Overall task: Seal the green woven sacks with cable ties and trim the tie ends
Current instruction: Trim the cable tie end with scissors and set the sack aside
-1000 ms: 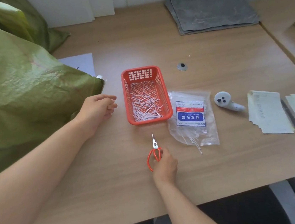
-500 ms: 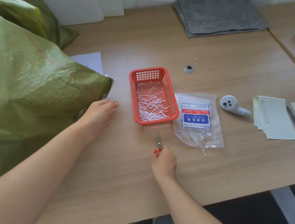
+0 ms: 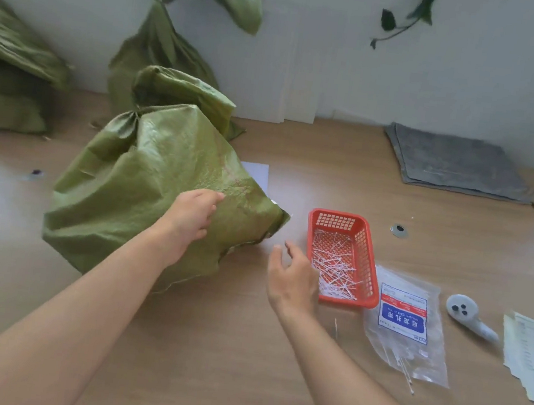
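While the left hand (image 3: 191,216) lies open and flat on the bulging green woven sack (image 3: 159,189) and the right hand (image 3: 293,279) hovers open and empty beside it, the red plastic basket of white tie offcuts (image 3: 367,248) stands just right of that hand; a careless reach could likely knock it across the wooden desk (image 3: 238,367)

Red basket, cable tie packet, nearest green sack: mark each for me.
red basket (image 3: 366,248), head view, right wall.
cable tie packet (image 3: 404,311), head view, blue label.
nearest green sack (image 3: 146,187), head view, front face.

Green sack (image 3: 160,182) (woven), orange basket (image 3: 367,248).
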